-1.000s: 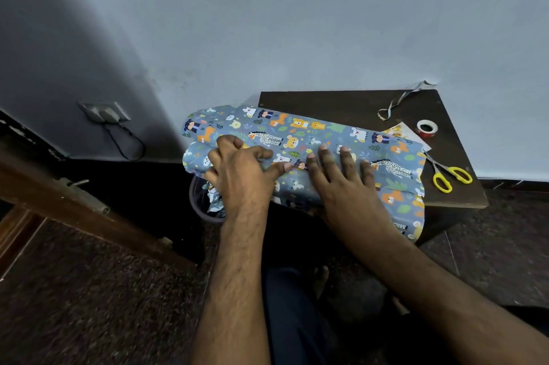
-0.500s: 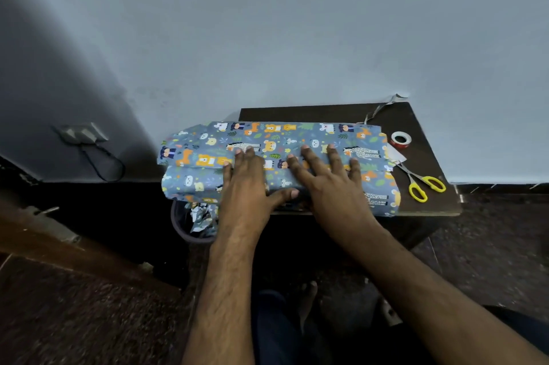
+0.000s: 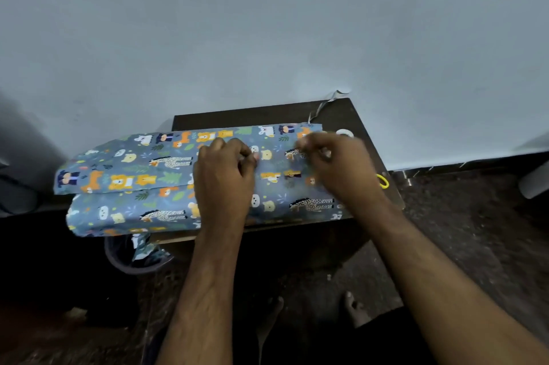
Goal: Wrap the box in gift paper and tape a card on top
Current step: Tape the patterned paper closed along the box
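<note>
Overhanging the counter (image 3: 267, 113) at left, gift paper (image 3: 124, 183) is seen wrapped over the box. Left hand (image 3: 224, 174) is curled, pinching its seam; right hand (image 3: 335, 162), blurred, is curled on it. Yellow scissors (image 3: 383, 181) are partly hidden at right.

blue animal-print gift paper (image 3: 124, 174), folded over box

Your work surface is a dark wooden table (image 3: 267, 115) against the wall. On it lie the paper-covered box (image 3: 166, 174), a tape roll (image 3: 344, 133), and yellow-handled scissors (image 3: 383, 181), mostly hidden.
</note>
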Tool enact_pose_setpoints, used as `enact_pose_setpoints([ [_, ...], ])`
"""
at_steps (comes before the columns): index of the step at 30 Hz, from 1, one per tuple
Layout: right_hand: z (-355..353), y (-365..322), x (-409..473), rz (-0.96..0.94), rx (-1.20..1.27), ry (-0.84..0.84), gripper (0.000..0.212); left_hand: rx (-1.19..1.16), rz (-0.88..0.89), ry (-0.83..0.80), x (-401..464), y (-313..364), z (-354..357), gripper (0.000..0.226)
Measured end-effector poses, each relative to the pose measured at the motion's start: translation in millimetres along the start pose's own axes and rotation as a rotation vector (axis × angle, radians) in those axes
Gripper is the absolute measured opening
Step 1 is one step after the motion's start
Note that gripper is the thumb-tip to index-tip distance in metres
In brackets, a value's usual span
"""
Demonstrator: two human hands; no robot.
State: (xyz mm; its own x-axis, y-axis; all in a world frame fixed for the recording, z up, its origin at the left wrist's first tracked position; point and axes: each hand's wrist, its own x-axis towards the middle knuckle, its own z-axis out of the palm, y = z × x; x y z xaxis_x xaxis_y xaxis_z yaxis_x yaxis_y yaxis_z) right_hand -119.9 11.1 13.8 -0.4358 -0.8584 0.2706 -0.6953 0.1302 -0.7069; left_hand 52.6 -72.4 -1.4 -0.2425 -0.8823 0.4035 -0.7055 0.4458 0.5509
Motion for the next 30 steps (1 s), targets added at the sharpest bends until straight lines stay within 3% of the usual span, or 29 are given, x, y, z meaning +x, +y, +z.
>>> enact_pose_setpoints([
  [2, -13, 34, 13, 0.141, -0.040, 0.201, 0.015, 0.000, 0.000, -0.021, -1, 0, 2, 0.017],
  [3, -15, 49, 18, 0.192, -0.078, 0.224, 0.017, -0.011, 0.009, -0.023, -1, 0, 2, 0.014],
  [5, -9, 76, 27, 0.251, -0.184, 0.181, 0.020, -0.042, 0.049, -0.030, 1, -2, 4, 0.016],
  [10, 6, 105, 40, 0.255, -0.369, 0.017, 0.029, -0.209, 0.211, -0.133, 4, -5, 11, 0.046],
  [12, 9, 110, 41, 0.239, -0.392, 0.034, 0.026, -0.228, 0.255, -0.156, 4, -7, 14, 0.048],
  [16, 4, 107, 42, 0.242, -0.332, 0.133, 0.015, -0.355, 0.153, -0.196, 4, -9, 10, 0.043],
  [20, -6, 67, 42, 0.164, 0.202, 0.346, 0.011, -0.534, 0.003, -0.273, 4, -7, 4, 0.041],
  [22, -4, 29, 35, 0.097, 0.481, 0.340, 0.014, -0.675, -0.084, -0.283, 7, -5, -2, 0.040],
  [26, 15, -26, 13, -0.152, 0.666, 0.091, 0.015, -0.947, -0.219, -0.264, 8, 4, -13, 0.046],
  [30, 41, -54, -3, -0.006, 0.990, -0.168, 0.023, -1.045, -0.204, -0.236, 7, -1, -23, 0.053],
])
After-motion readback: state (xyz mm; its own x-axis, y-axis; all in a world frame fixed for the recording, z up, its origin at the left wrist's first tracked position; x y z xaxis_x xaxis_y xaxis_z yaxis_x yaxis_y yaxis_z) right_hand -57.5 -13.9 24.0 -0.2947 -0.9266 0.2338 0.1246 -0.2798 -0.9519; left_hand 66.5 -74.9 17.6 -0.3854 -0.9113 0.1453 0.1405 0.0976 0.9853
